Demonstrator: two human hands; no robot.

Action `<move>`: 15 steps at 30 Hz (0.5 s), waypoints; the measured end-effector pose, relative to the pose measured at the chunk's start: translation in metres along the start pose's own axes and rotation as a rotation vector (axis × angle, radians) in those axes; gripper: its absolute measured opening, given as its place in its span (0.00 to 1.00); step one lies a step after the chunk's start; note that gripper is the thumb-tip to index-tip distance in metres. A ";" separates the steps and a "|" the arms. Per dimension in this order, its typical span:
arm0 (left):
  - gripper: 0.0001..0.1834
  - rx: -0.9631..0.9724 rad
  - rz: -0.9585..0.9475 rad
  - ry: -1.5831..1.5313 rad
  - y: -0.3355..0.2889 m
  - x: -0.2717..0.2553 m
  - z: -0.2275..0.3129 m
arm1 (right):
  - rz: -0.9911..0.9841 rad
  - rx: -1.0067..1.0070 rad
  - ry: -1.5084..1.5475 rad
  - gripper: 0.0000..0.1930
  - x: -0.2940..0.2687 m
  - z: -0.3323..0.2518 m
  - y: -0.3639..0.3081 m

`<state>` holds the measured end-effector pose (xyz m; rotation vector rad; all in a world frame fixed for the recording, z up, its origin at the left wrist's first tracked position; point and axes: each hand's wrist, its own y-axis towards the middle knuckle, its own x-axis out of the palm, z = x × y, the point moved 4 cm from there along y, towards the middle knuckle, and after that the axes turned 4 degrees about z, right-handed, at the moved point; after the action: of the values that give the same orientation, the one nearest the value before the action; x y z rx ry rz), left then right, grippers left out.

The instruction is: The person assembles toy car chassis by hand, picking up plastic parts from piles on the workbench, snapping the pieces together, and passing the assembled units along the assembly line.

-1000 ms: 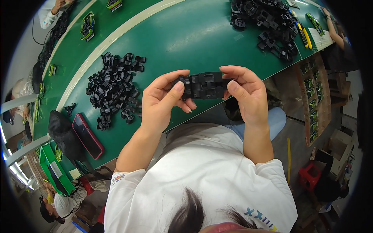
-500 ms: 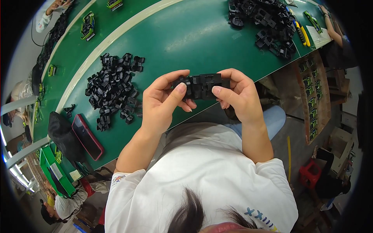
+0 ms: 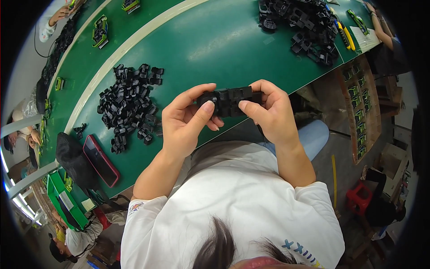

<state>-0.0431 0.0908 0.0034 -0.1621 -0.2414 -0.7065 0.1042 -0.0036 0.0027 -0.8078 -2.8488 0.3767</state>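
Both hands hold a long black moulded plastic part point(image 3: 229, 101) over the near edge of the green table. My left hand point(image 3: 184, 121) is closed round its left end, thumb on the near side. At the other end, my right hand point(image 3: 274, 115) grips it, with the thumb pressed on its upper face. Fingers hide both ends and the underside. Nearest the left hand lies a heap of small black plastic parts point(image 3: 127, 104). A second heap of larger black plastic parts point(image 3: 301, 28) is at the far right.
Left on the table are a red-cased phone point(image 3: 101, 161) and a black bag point(image 3: 74, 153). Yellow-handled pliers point(image 3: 346, 36) lie far right. A brown tray point(image 3: 377, 134) of green toy cars stands beyond the right table edge. Green toy cars point(image 3: 100, 31) sit behind the pale curved strip.
The black plastic part has tilted a little, its right end rising slightly. Both hands have shifted slightly left with it, the grip staying much the same.
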 end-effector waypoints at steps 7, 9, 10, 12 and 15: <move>0.16 -0.173 0.058 -0.105 0.003 -0.007 0.005 | -0.004 -0.121 0.021 0.13 0.008 -0.010 0.001; 0.16 -0.205 0.112 -0.125 0.002 -0.017 0.017 | -0.012 -0.141 0.070 0.19 0.003 -0.011 0.006; 0.17 -0.197 0.135 -0.146 0.005 -0.022 0.023 | 0.013 -0.198 0.162 0.20 0.000 -0.010 0.013; 0.17 -0.159 0.157 -0.088 0.013 -0.037 0.048 | 0.009 -0.279 0.178 0.20 -0.007 -0.006 0.023; 0.16 0.066 0.308 0.032 0.057 -0.083 0.089 | 0.140 -0.344 0.066 0.18 -0.010 0.007 0.037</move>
<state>-0.0818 0.2053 0.0626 -0.1217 -0.2031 -0.3948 0.1291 0.0203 -0.0150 -1.0593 -2.8410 -0.1300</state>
